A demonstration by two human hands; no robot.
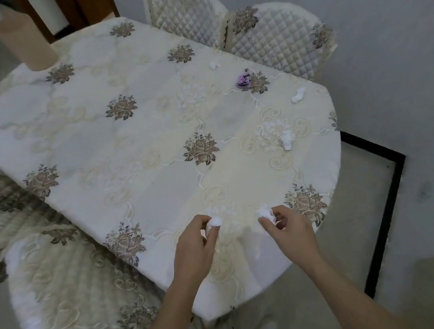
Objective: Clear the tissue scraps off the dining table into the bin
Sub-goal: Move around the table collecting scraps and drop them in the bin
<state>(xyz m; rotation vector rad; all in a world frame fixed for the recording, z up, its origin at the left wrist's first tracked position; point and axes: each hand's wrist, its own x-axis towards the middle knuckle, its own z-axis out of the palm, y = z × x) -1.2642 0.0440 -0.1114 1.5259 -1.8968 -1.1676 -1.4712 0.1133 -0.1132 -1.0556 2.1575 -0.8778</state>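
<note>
The dining table (110,141) wears a cream cloth with brown flower prints. At its near edge my left hand (194,244) pinches a white tissue scrap (215,221). Beside it my right hand (282,225) pinches another white scrap (264,211). More white scraps lie further off on the right side of the cloth: one (287,138) on a pale flower pattern, one (298,95) near the right edge, one (214,64) at the far edge. A purple crumpled scrap (243,80) lies between them. No bin is in view.
Quilted chairs stand around the table: two at the far right (275,38), two at the near left (66,276). A beige cylinder (29,43) stands at the table's far left corner. A black-bordered floor panel (384,189) lies to the right.
</note>
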